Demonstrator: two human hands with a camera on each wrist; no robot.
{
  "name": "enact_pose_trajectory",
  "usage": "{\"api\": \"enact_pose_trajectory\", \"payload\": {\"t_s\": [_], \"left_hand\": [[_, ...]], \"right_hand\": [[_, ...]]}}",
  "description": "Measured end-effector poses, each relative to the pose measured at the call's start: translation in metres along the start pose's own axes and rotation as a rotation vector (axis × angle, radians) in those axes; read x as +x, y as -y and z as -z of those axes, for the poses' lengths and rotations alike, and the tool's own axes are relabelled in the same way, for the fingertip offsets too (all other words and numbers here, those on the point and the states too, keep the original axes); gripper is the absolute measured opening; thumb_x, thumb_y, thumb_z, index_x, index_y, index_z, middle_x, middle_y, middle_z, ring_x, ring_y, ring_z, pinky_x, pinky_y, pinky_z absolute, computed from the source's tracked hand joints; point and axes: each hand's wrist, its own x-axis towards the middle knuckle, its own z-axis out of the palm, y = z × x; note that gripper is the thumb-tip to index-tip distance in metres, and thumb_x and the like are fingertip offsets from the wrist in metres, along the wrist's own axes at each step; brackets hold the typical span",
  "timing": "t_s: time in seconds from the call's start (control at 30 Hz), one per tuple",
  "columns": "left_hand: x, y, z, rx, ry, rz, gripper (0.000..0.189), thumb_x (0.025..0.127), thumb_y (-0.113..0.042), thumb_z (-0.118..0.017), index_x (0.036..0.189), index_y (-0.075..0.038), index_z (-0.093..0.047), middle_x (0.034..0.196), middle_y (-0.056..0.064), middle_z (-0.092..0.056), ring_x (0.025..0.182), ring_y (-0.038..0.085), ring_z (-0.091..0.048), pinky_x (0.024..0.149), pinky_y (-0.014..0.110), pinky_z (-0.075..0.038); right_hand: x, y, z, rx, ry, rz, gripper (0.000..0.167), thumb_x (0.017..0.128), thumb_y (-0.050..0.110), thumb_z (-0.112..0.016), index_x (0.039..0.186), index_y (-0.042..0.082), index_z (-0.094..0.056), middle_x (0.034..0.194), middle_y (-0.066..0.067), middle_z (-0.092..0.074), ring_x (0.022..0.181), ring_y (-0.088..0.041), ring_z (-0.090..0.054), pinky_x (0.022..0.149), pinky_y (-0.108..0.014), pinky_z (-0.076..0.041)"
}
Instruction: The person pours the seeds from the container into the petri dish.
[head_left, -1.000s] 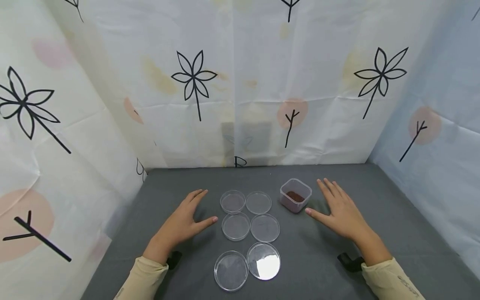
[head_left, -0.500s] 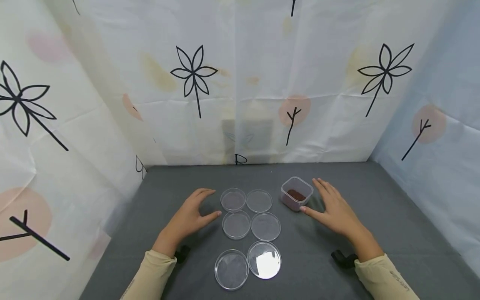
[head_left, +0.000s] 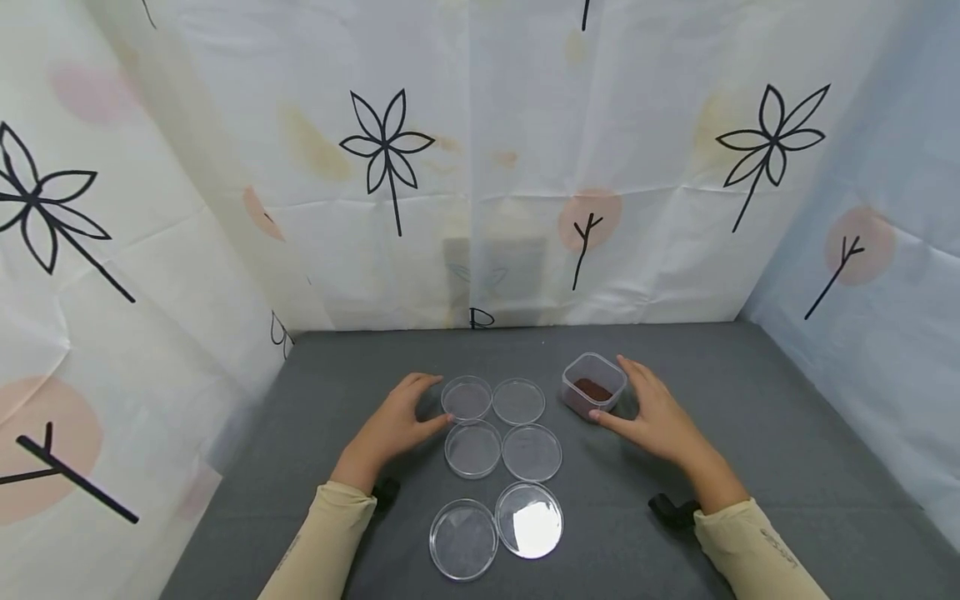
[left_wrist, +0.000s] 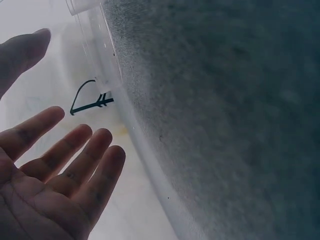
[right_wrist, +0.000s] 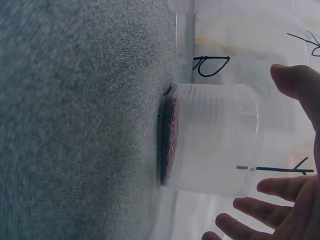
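Observation:
My right hand (head_left: pixel 660 421) is spread around the right side of a clear plastic container (head_left: pixel 573 404), thumb in front and fingers behind. Brown granular material (head_left: pixel 592 389) covers the container's bottom. In the right wrist view, the fingers and thumb stand near the container's rim (right_wrist: pixel 257 135) without gripping it. My left hand (head_left: pixel 397 421) hovers with parted, relaxed fingers at the left edge of the far-left petri dish (head_left: pixel 467 398). It holds nothing; in the left wrist view, the palm (left_wrist: pixel 40 195) shows bare. Whether its fingertips touch the dish, I cannot tell.
More clear petri dishes stand on the grey tabletop (head_left: pixel 600 533): far right (head_left: pixel 518 402), middle left (head_left: pixel 472 449), middle right (head_left: pixel 532 453), near left (head_left: pixel 463 540), and a glare-lit near right dish (head_left: pixel 528 520). White printed cloth (head_left: pixel 637 275) surrounds the table's back and sides.
Both hands have moved inward: the left hand rightward to the far-left dish, the right hand leftward to the container. The dishes and container have stayed in place; the view shifted slightly.

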Motion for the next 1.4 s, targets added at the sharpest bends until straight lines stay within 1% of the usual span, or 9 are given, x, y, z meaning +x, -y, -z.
{"api": "enact_pose_trajectory", "payload": {"t_s": [0.17, 0.23, 0.4, 0.53, 0.7, 0.83, 1.03, 1.2, 1.4], "left_hand": [[0.009, 0.001, -0.003, -0.028, 0.025, 0.011, 0.071, 0.094, -0.029, -0.084, 0.153, -0.002, -0.054, 0.15, 0.018, -0.056, 0.141, 0.038, -0.054, 0.116, 0.058, -0.049], [0.012, 0.0, -0.003, -0.041, 0.043, 0.017, 0.072, 0.094, -0.029, -0.084, 0.154, -0.002, -0.053, 0.151, 0.019, -0.056, 0.139, 0.039, -0.056, 0.114, 0.058, -0.05], [0.018, -0.001, -0.007, -0.073, 0.088, 0.044, 0.074, 0.095, -0.031, -0.083, 0.155, -0.003, -0.052, 0.151, 0.019, -0.055, 0.13, 0.036, -0.06, 0.104, 0.054, -0.057], [0.022, 0.001, -0.008, -0.095, 0.11, 0.061, 0.074, 0.095, -0.031, -0.083, 0.156, -0.003, -0.05, 0.151, 0.02, -0.054, 0.13, 0.037, -0.061, 0.101, 0.052, -0.059], [0.026, 0.004, -0.008, -0.097, 0.141, 0.091, 0.079, 0.093, -0.031, -0.085, 0.158, -0.004, -0.049, 0.154, 0.022, -0.052, 0.133, 0.04, -0.06, 0.103, 0.055, -0.058], [0.029, 0.004, -0.007, -0.083, 0.16, 0.091, 0.08, 0.091, -0.031, -0.086, 0.157, -0.004, -0.049, 0.15, 0.021, -0.056, 0.129, 0.038, -0.062, 0.102, 0.056, -0.057], [0.031, 0.004, -0.007, -0.084, 0.181, 0.075, 0.077, 0.093, -0.029, -0.085, 0.156, -0.001, -0.05, 0.146, 0.022, -0.059, 0.121, 0.036, -0.064, 0.098, 0.054, -0.058], [0.031, 0.005, -0.008, -0.087, 0.191, 0.08, 0.078, 0.093, -0.027, -0.084, 0.157, 0.001, -0.048, 0.143, 0.022, -0.06, 0.118, 0.035, -0.064, 0.098, 0.051, -0.059], [0.032, 0.008, -0.009, -0.114, 0.212, 0.094, 0.077, 0.096, -0.027, -0.082, 0.156, 0.007, -0.046, 0.142, 0.026, -0.056, 0.119, 0.035, -0.064, 0.099, 0.048, -0.061]], "right_hand": [[0.003, -0.001, -0.004, 0.018, -0.011, -0.002, 0.11, 0.09, 0.058, -0.08, 0.168, 0.002, -0.025, 0.168, -0.03, -0.032, 0.153, -0.054, -0.033, 0.117, -0.078, -0.035], [0.004, -0.001, -0.005, 0.027, -0.012, 0.003, 0.108, 0.091, 0.056, -0.08, 0.167, 0.001, -0.026, 0.166, -0.03, -0.033, 0.149, -0.052, -0.039, 0.116, -0.076, -0.038], [0.004, -0.004, -0.008, 0.046, -0.017, 0.01, 0.101, 0.094, 0.047, -0.079, 0.166, -0.003, -0.028, 0.159, -0.033, -0.042, 0.135, -0.05, -0.054, 0.107, -0.072, -0.047], [0.005, -0.006, -0.01, 0.049, -0.027, 0.014, 0.098, 0.095, 0.042, -0.079, 0.165, -0.005, -0.029, 0.15, -0.033, -0.049, 0.129, -0.049, -0.058, 0.102, -0.07, -0.051], [0.006, -0.008, -0.012, 0.055, -0.035, 0.018, 0.095, 0.096, 0.04, -0.079, 0.164, -0.006, -0.03, 0.15, -0.033, -0.05, 0.128, -0.051, -0.059, 0.101, -0.069, -0.053], [0.007, -0.009, -0.014, 0.06, -0.033, 0.011, 0.096, 0.096, 0.04, -0.079, 0.164, -0.006, -0.029, 0.152, -0.033, -0.049, 0.129, -0.052, -0.059, 0.102, -0.068, -0.054], [0.005, -0.008, -0.015, 0.065, -0.03, -0.021, 0.099, 0.096, 0.044, -0.079, 0.165, -0.005, -0.028, 0.153, -0.032, -0.048, 0.129, -0.052, -0.06, 0.1, -0.066, -0.056], [0.007, -0.006, -0.017, 0.095, -0.033, -0.05, 0.1, 0.097, 0.047, -0.077, 0.166, -0.004, -0.026, 0.154, -0.032, -0.047, 0.129, -0.054, -0.06, 0.1, -0.066, -0.057], [0.01, -0.005, -0.02, 0.14, -0.05, -0.06, 0.098, 0.097, 0.043, -0.078, 0.164, -0.006, -0.028, 0.156, -0.035, -0.045, 0.133, -0.056, -0.057, 0.1, -0.062, -0.059]]}}
